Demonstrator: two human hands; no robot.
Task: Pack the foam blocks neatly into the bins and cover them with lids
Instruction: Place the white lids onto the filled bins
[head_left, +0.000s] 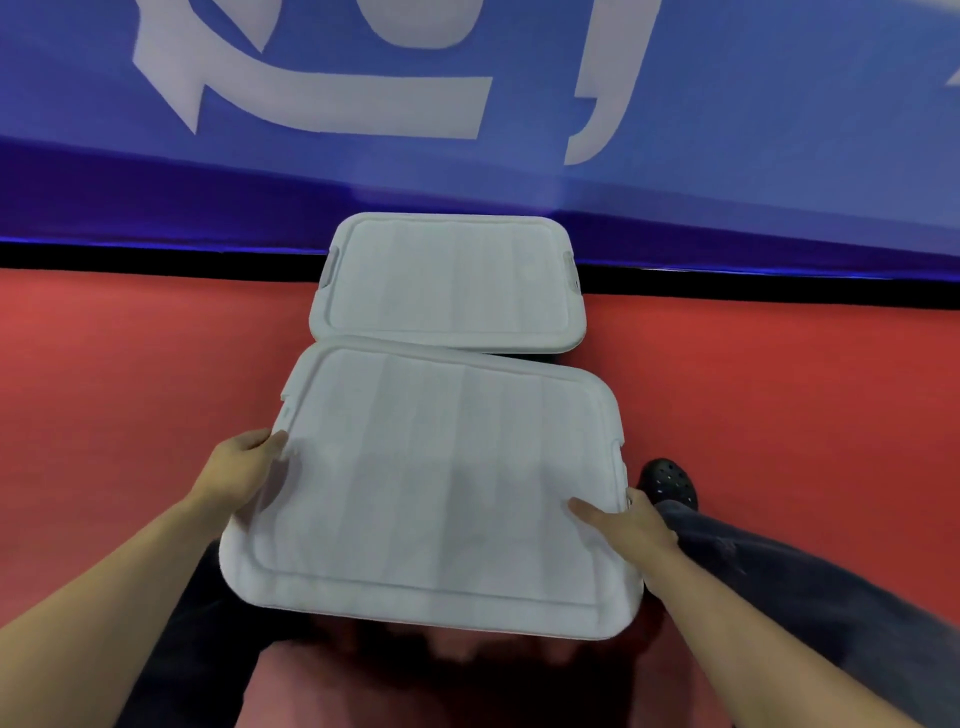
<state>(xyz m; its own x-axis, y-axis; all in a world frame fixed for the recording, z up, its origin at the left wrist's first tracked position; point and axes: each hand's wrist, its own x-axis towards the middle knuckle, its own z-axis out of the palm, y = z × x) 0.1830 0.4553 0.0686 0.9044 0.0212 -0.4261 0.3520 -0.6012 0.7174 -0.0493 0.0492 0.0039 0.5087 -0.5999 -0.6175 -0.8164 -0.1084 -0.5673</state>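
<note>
From the head camera, a large white ribbed plastic lid with rounded corners fills the middle of the view, held between both hands and tilted slightly, its far edge turned to the right. The left hand grips the lid's left rim, fingers curled around the edge with the fingertips on top. The right hand holds the right rim, thumb lying flat on the lid's upper face and the other fingers hidden under the edge. Whatever is beneath this lid cannot be seen. Just beyond both hands, a second white lidded plastic bin sits on the red floor mat, its near edge touching or just overlapping the held lid's far edge. Right of the right hand is a black perforated clog. Farther off rises a blue padded wall with white lettering.
</note>
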